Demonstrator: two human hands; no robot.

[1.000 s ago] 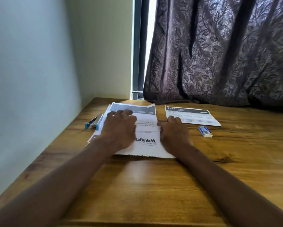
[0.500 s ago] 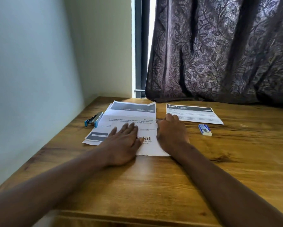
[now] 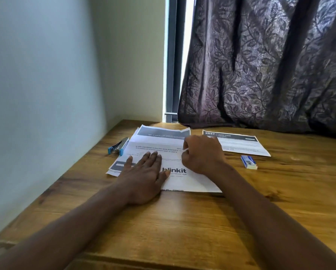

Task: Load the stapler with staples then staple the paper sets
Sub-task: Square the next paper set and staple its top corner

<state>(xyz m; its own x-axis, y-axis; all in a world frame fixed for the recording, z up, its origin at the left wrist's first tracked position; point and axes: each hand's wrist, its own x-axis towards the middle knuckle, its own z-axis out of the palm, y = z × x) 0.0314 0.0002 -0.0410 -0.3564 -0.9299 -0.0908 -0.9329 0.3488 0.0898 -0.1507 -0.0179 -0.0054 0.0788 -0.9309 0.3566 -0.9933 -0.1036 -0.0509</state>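
A stack of printed paper sheets with a "blinkit" logo lies on the wooden table. My left hand presses flat on its left half, fingers straight. My right hand sits at the stack's right edge, fingers curled, pinching a bit of the top sheet's edge. A blue and grey stapler lies left of the stack, near the wall, touched by neither hand. A small blue and white staple box lies to the right. Another paper set lies at the back right.
A pale wall runs along the table's left side. A dark patterned curtain hangs at the back, reaching the tabletop, with a window frame beside it. The table's near edge is at the bottom of the view.
My left hand slid back toward me on the stack and lies flat. My right hand moved farther up the right edge and curled onto the top sheet.
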